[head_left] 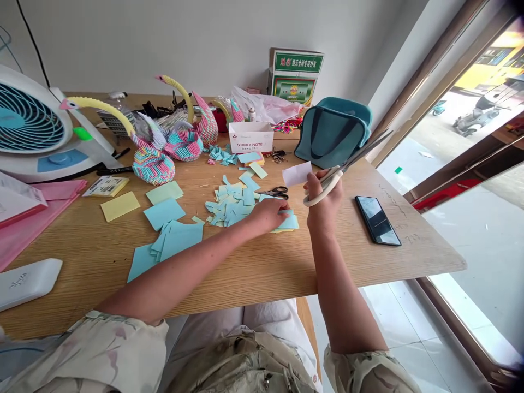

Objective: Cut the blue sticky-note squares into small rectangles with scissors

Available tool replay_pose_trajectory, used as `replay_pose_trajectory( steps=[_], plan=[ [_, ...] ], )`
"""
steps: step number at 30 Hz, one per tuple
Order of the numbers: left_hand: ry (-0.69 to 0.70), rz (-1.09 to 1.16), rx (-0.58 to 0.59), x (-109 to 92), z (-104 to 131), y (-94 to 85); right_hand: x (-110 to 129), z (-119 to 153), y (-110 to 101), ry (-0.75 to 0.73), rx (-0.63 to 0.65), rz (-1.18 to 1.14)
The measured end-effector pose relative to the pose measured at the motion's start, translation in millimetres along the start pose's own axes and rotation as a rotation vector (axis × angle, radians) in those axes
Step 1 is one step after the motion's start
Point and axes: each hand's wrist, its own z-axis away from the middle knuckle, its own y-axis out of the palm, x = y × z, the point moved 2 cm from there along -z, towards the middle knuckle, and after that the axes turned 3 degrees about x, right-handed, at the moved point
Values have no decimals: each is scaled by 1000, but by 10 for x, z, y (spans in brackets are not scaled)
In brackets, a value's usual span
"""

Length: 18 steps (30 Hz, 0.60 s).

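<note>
My right hand is closed around scissors with cream handles, their long blades pointing up and to the right. A white paper piece meets the fingertips of that hand; whether it is pinched there I cannot tell. Low over the table, my left hand has its fingers curled on a small stack of blue paper slips. Beside it spreads a loose heap of cut blue and pale yellow slips. Small black-handled scissors lie just beyond the left hand, partly over the heap.
Blue sheets and a yellow sheet lie on the left. Folded-paper swans, a sticky note box and a teal bag stand behind. A phone rests at right, a fan far left.
</note>
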Motion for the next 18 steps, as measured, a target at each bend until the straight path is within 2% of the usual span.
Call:
replay_pose_trajectory(
  steps=[4, 11, 14, 18],
  plan=[
    [-2, -68, -38, 62, -23, 127, 1, 8, -7, 3, 33, -23],
    [165, -264, -32, 50, 181, 255, 12, 35, 18, -13, 98, -11],
    [172, -307, -46, 16, 245, 322, -1, 46, 21, -12, 86, -40],
    [100, -329, -86, -42, 247, 387, -33, 64, 38, 1, 54, -56]
  ],
)
